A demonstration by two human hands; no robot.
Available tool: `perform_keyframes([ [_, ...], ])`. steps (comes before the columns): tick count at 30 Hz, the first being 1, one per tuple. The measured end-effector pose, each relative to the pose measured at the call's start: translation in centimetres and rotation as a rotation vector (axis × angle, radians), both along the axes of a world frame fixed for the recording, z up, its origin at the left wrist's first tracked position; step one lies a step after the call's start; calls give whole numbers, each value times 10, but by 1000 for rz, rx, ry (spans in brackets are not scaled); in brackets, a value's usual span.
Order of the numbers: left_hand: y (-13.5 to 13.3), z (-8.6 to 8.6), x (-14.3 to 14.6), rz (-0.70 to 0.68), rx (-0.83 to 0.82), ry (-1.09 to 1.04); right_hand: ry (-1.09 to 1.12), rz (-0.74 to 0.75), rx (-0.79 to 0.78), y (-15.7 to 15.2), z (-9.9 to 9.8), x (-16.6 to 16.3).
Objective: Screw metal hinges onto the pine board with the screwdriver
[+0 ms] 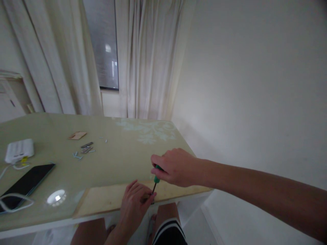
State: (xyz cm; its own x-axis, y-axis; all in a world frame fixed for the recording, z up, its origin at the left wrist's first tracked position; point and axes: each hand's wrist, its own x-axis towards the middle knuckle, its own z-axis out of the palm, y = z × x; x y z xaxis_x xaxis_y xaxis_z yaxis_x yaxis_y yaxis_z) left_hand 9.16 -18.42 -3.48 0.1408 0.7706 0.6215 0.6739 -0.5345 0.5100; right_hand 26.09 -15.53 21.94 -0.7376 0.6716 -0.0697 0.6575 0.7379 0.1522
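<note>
My right hand [176,167] is closed around the green handle of a screwdriver [156,179], which points down at a wooden board [102,199]. The board lies along the front edge of the table. Resting on it, my left hand [136,200] is closed, with thumb and fingertips pinched together at the screwdriver's tip. Whatever sits between those fingertips is too small and hidden to name. A small dark piece shows at the board's front edge just below them.
On the green tabletop [122,163], several screws [77,156] and small metal pieces [87,147] lie near a small wooden piece [77,135]. Left are a phone [28,182], a white cable and a white box-like device [19,150]. A wall [245,92] borders the right.
</note>
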Motion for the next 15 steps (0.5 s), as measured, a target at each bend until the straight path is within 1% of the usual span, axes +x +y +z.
perform_keyframes([
  [3, 2, -2, -1, 5, -15, -18, 52, 27, -10, 1, -2, 1],
  [5, 2, -3, -2, 23, -5, -50, 132, 19, -1, 3, -1, 2],
  [8, 3, -3, -3, 50, 1, -98, 341, -22, 3, 10, -1, 10],
  [10, 2, 0, -4, 56, -9, -133, 543, -80, -11, 18, -5, 18],
  [12, 1, 3, -4, 58, -32, -166, 791, -169, -16, 30, -20, 28],
  [13, 1, 5, -4, 58, -51, -175, 927, -222, -13, 38, -32, 32],
  [15, 0, 6, -4, 52, -100, -171, 1213, -365, -31, 55, -65, 37],
])
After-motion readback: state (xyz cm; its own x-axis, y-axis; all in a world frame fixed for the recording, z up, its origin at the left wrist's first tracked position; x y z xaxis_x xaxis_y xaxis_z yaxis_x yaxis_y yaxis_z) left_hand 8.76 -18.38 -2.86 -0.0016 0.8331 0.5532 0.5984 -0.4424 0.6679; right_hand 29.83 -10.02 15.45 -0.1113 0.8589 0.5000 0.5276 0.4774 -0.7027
